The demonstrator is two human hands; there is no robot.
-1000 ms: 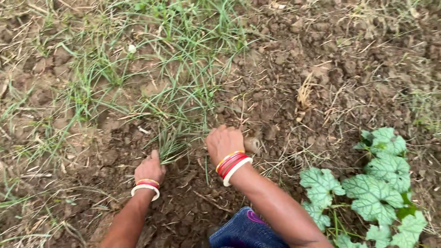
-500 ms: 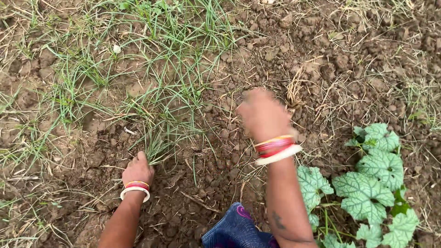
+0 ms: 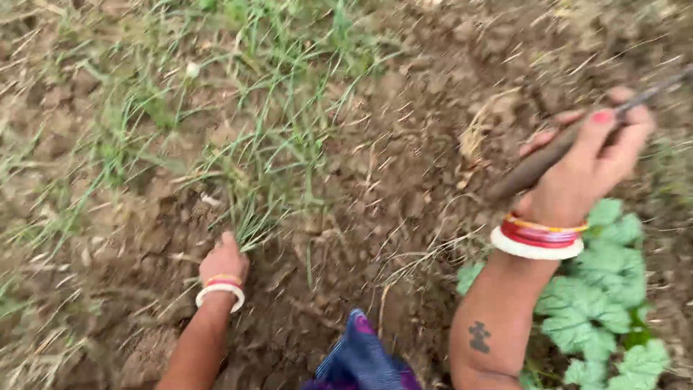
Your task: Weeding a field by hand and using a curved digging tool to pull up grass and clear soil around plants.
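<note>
Right hand [image 3: 588,170]: raised above the ground at the right of the view, fingers closing around a slim brown tool handle [image 3: 545,159] that is running diagonally from lower left to upper right; the far end of the tool is blurring out toward the frame edge, so its working end cannot be told. Red and white bangles [image 3: 538,238] are sitting at the wrist, and a small dark mark is showing on the forearm below.

Left hand [image 3: 222,261]: resting low on the soil, fingers curling shut at the base of a grass clump [image 3: 253,180]; whether it is gripping the blades or only pressing against them cannot be told. A white and red bangle [image 3: 220,289] is circling this wrist.

Grass clump: growing just beyond the left hand, thin green blades spreading up and outward, well apart from the raised tool.

Ground: brown clodded soil [image 3: 404,188] lying between the two hands, with dry straw scattered over it.

Leafy plant [image 3: 599,310]: broad lobed green leaves spreading under and beside the right forearm, at lower right.

Blue and purple cloth [image 3: 357,357]: showing at the bottom edge, between the arms.
</note>
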